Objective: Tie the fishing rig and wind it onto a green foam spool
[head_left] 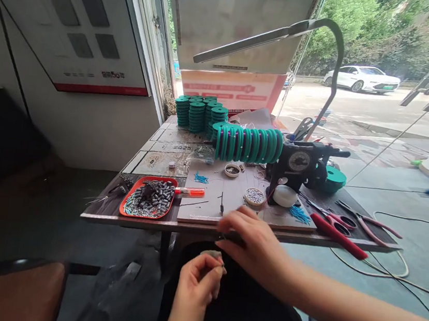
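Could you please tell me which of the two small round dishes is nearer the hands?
The right dish, full of pale beads; the left dish, holding dark bits, sits farther back.

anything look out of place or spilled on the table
The long red tool at the table's right pokes past the front edge, so it might get knocked off. Small blue pieces also lie loose on the board, though that may be deliberate.

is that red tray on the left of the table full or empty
Full or nearly so: dark cylindrical pieces lie heaped across most of the red tray, with small shiny bits along its near side.
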Tool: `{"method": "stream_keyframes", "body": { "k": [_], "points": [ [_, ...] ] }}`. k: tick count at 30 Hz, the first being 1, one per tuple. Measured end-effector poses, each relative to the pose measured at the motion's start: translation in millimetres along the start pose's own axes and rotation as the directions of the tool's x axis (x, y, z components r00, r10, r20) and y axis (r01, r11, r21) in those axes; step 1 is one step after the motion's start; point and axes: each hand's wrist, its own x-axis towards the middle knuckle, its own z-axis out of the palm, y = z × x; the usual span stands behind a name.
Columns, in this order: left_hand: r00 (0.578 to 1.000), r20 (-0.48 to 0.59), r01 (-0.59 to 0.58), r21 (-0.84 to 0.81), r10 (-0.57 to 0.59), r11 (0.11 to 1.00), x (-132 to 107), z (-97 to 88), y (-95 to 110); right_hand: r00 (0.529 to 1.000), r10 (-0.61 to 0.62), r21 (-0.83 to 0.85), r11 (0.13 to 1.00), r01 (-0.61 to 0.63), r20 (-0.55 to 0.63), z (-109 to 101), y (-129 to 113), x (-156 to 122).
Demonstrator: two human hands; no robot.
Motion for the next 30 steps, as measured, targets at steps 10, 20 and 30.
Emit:
{"method": "stream_keyframes", "body": {
  "k": [10,20,30],
  "points": [
    [0.876,0.225,0.477,-0.273,-0.427,0.835,2,-0.5,2,0.572,-0.819,-0.636,0.470,0.612,-0.055,22,46,-50],
    [0.893,0.200,0.428,-0.107,-0.402,0.897,2,10.0,0,0.645,-0.763,-0.608,0.531,0.590,-0.041,22,58,-60],
    [0.901,-0.058,-0.370,0.417,0.430,0.830,-14,11.2,-14,0.854,-0.470,-0.096,0.882,0.461,-0.222,25,10,-58]
  ]
}}
